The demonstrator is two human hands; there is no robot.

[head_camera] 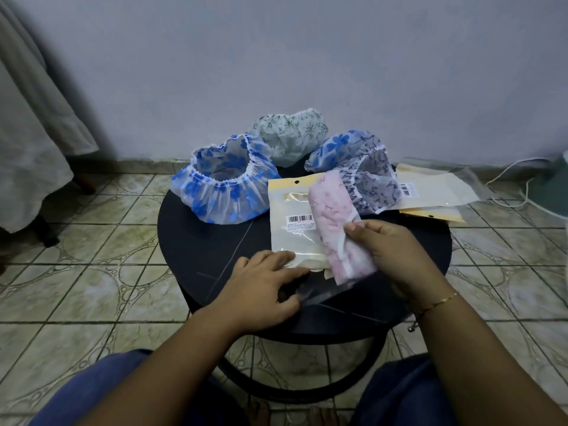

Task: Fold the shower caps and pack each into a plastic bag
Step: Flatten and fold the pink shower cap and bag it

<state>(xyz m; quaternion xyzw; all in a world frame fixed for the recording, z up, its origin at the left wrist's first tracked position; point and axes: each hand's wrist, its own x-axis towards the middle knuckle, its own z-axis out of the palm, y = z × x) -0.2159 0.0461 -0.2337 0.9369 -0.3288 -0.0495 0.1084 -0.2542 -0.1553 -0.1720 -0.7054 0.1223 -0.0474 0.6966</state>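
I see my right hand pinching the folded pink shower cap between thumb and fingers, holding it over the right edge of a plastic bag lying on the round black desk. My left hand lies with fingers spread, fingertips pressing on the bag's near, open end. Behind the bag sit three unfolded caps: a blue flowered cap on the left, a green patterned cap at the back, and a blue and grey cap on the right, touching the pink one's far end. More spare bags lie at the desk's right edge.
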